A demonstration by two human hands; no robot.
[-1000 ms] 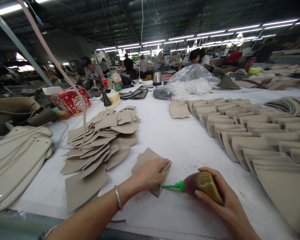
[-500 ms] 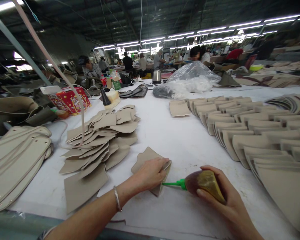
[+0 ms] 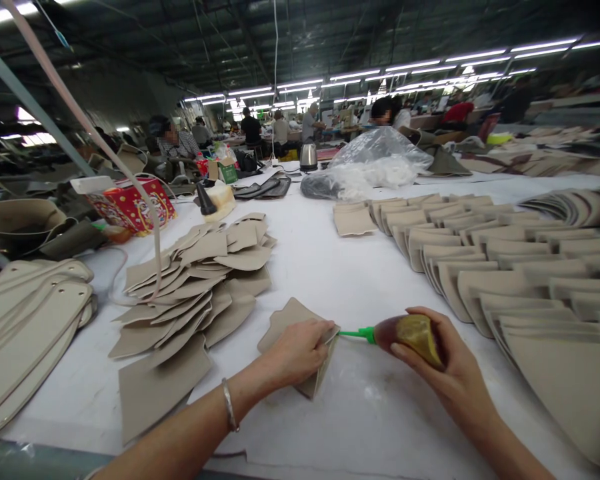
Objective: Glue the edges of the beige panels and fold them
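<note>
My left hand [image 3: 300,350], with a bracelet at the wrist, is closed on the folded-over edge of a beige leather piece [image 3: 286,319] lying on the white table [image 3: 350,420]. In my right hand [image 3: 447,350] is a squeeze glue bottle [image 3: 410,339], tilted almost level, with amber contents and a green nozzle [image 3: 357,333]. The nozzle tip is at the right corner of the leather piece, close by my left fingertips. Whether it touches the leather I cannot tell. My left palm and fingers hide part of the fold.
A loose pile of beige pieces [image 3: 195,273] lies to the left, with rows of folded pieces [image 3: 480,267] on the right. Long riveted panels [image 3: 35,327] sit far left. A pale hose [image 3: 150,213] hangs over the left pile. Clear plastic [image 3: 375,160] and a kettle [image 3: 309,157] stand behind.
The glue bottle in my right hand has moved up and away along the leather's edge, its tip now at the right corner. My left hand stays on the piece. The view has shifted slightly.
</note>
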